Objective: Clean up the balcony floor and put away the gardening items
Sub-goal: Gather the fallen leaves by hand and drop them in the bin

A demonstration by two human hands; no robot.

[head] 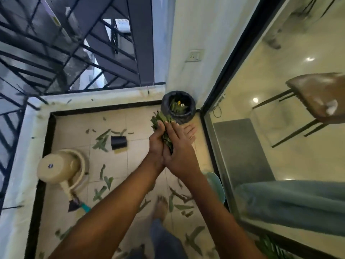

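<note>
A bunch of green leaves [161,119] is sandwiched between my two hands, just in front of a black bag-lined bin [166,101] that holds leaves in the balcony's far corner. My left hand [156,142] lies under the bunch, its straight fingers showing past it on the right. My right hand [180,152] presses flat on top. Several loose leaves [101,140] lie scattered over the beige floor tiles. A cream watering can [57,168] and a trowel with a teal handle [79,205] lie on the floor at the left.
A small black pot [119,142] lies on its side near the leaves. A teal plastic piece [217,186] leans by the glass sliding door [261,128] on the right. My bare foot [161,207] stands on the tiles. A low ledge with a dark railing [56,53] bounds the balcony.
</note>
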